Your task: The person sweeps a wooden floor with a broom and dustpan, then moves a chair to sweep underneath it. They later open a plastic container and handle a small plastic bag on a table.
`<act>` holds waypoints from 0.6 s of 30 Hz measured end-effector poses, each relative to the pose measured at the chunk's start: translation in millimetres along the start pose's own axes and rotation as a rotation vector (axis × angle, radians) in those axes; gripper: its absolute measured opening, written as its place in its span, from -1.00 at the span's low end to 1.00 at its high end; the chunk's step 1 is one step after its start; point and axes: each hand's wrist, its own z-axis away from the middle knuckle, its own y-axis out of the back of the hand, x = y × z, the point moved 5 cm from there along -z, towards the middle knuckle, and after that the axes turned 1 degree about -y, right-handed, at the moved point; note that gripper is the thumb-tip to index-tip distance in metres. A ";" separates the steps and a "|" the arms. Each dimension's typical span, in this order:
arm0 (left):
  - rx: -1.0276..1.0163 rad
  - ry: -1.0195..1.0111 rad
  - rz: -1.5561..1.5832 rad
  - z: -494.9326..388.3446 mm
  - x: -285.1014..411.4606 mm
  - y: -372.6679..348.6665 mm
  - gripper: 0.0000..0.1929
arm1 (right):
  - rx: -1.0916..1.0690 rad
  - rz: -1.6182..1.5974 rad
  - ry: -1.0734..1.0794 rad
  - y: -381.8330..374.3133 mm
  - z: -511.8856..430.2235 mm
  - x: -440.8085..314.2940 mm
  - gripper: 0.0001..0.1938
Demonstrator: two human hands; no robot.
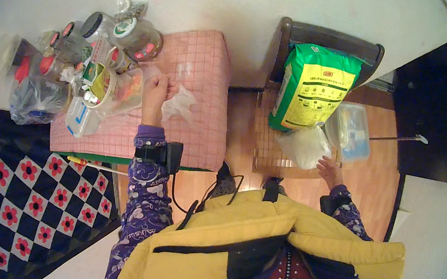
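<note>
Over the pink checked cloth, my left hand (156,94) has its fingers curled beside a crumpled clear plastic bag (179,105). Whether the fingers grip the film is hidden. Just left of this hand is a clear plastic container (129,90) with something orange and red inside. My right hand (329,171) is low on the right, fingers apart, at the edge of a whitish translucent plastic bag (304,147). That bag lies in front of a large green and yellow printed sack (314,86), which leans on the backrest of a wooden chair (298,32).
Several glass jars (139,40) and plastic bags (39,96) crowd the back left of the table (205,133). A white tub (101,94) holds small packets. Right of the sack stands a clear plastic box (349,132). A flower-patterned cloth (35,204) hangs at left.
</note>
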 end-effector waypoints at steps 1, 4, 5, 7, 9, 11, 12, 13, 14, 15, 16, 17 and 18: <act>0.031 -0.041 -0.036 -5.0 1.8 11.7 -0.76 | -0.006 0.043 0.011 -12.5 -1.0 2.9 -0.41; 0.124 -0.192 -0.167 -28.0 18.4 40.8 -0.75 | -0.110 0.073 0.001 -48.0 8.7 20.4 -0.48; 0.164 -0.267 -0.217 -38.2 28.4 46.0 -0.74 | -0.093 0.090 -0.006 -55.6 12.0 26.8 -0.47; 0.285 -0.442 -0.337 -58.2 53.1 53.6 -0.74 | -0.118 0.097 -0.007 -68.9 13.8 30.8 -0.47; 0.452 -0.683 -0.468 -77.2 83.4 57.0 -0.74 | -0.100 0.104 -0.014 -75.3 13.6 33.6 -0.46; 0.563 -0.720 -0.598 -103.3 106.9 61.5 -0.71 | -0.099 0.106 0.013 -78.5 12.6 35.1 -0.44; 0.619 -0.749 -0.657 -113.2 116.8 64.7 -0.67 | -0.094 0.116 0.005 -78.6 12.1 37.7 -0.42; 0.649 -0.729 -0.707 -125.0 123.4 64.7 -0.63 | -0.077 0.113 0.007 -78.1 12.8 42.1 -0.40; 0.676 -0.700 -0.755 -136.1 129.2 64.9 -0.57 | -0.055 0.100 -0.014 -76.2 13.7 47.4 -0.38; 0.699 -0.653 -0.807 -146.0 133.4 65.4 -0.51 | -0.050 0.089 0.007 -74.5 15.6 51.8 -0.40; 0.679 -0.661 -0.811 -154.2 138.4 65.4 -0.49 | -0.040 0.068 0.004 -71.8 17.4 57.4 -0.41; 0.655 -0.652 -0.819 -161.4 141.9 66.3 -0.45 | -0.030 0.048 0.002 -68.6 19.4 63.2 -0.42; 0.623 -0.653 -0.823 -167.6 144.2 63.8 -0.42 | -0.013 0.014 0.001 -65.0 22.0 70.0 -0.43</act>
